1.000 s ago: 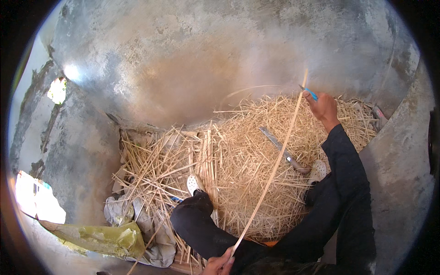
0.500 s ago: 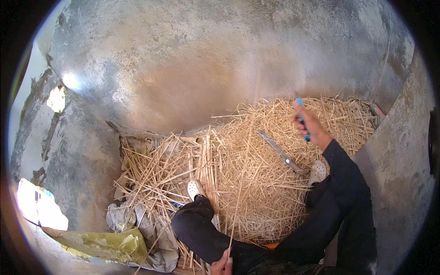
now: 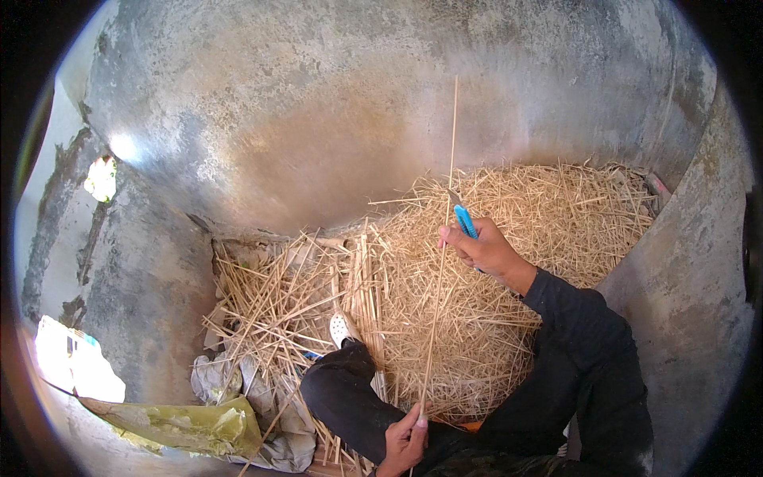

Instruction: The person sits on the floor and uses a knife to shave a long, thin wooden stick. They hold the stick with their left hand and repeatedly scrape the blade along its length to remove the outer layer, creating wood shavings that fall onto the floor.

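A long thin bamboo strip (image 3: 436, 314) runs up from my lap, its far end in front of the wall. Its near end is pinched in my left hand (image 3: 405, 440), low over my legs. My right hand (image 3: 486, 250) is wrapped round a blue utility knife (image 3: 466, 222) whose blade points up and lies against or very close to the strip. The right thumb and fingertips meet the strip just below the blade. Beneath lies a heap of pale shavings (image 3: 477, 350).
Loose bamboo strips (image 3: 274, 290) are scattered at the left, with a bundle of flat slats (image 3: 363, 286) beside my white clog (image 3: 342, 327). Crumpled sacking (image 3: 274, 421) and a yellowish sheet (image 3: 199, 425) lie at lower left. A stained concrete wall (image 3: 334, 103) rises behind.
My right hand has come left and down with the utility knife, onto the strip. My left hand has risen slightly rightward. The large knife on the shavings is now hidden behind my right hand and arm.
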The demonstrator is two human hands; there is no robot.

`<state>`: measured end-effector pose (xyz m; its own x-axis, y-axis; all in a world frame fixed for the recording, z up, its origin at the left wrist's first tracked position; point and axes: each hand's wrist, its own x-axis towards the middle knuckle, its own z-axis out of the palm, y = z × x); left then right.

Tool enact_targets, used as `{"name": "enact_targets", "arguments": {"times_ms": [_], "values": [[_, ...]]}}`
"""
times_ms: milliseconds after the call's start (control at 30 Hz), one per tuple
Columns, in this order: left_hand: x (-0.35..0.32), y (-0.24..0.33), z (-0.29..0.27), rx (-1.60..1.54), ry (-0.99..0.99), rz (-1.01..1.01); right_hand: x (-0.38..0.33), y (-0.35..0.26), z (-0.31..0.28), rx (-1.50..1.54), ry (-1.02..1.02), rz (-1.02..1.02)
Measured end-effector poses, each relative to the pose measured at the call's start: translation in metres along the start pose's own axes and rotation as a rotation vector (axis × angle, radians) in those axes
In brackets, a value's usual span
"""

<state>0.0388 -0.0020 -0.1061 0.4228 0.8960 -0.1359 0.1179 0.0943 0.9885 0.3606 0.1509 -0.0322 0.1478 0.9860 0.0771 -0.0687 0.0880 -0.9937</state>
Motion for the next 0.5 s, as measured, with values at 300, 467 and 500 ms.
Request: {"name": "enact_targets", "arguments": {"times_ms": [300, 467, 500], "values": [[0.032, 0.044, 0.036, -0.112, -0.042, -0.036, 0.006, 0.000, -0.013, 0.156, 0.098, -0.017], [0.057, 0.068, 0.026, -0.198, 0.110, -0.104, -0.008, -0.001, -0.013, -0.719, -0.072, -0.169], [0.063, 0.067, 0.021, -0.202, 0.110, -0.068, -0.016, 0.001, -0.007, -0.842, -0.129, -0.211]]}}
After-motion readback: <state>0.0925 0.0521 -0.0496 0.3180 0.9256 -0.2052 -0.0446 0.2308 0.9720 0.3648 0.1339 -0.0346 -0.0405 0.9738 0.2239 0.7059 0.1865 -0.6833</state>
